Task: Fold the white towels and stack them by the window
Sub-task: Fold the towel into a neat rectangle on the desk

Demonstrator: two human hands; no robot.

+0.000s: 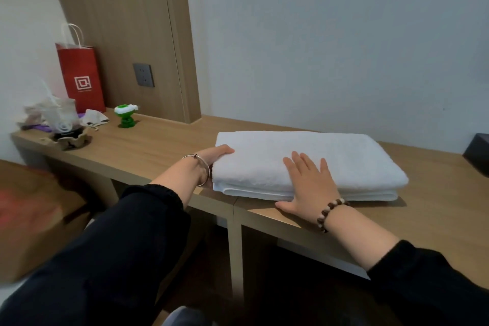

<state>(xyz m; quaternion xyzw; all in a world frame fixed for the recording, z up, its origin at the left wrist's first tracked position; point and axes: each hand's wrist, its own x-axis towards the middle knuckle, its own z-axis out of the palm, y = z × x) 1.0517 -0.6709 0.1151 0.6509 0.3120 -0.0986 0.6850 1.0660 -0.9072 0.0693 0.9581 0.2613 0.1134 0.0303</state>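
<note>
A folded white towel (330,156) lies in thick layers on the long wooden desk (164,145), close to its front edge. My left hand (211,160) holds the towel's left end, thumb on top and fingers hidden beneath or behind the fold. My right hand (307,180) lies flat with spread fingers on the towel's near top, its thumb down on the desk in front. No window is in view.
At the desk's left end stand a red paper bag (80,79), a green toy figure (126,115), a clear cup in a cardboard holder (66,124) and crumpled wrappers. A dark box (479,156) sits at the right edge. A wall socket (143,74) is behind.
</note>
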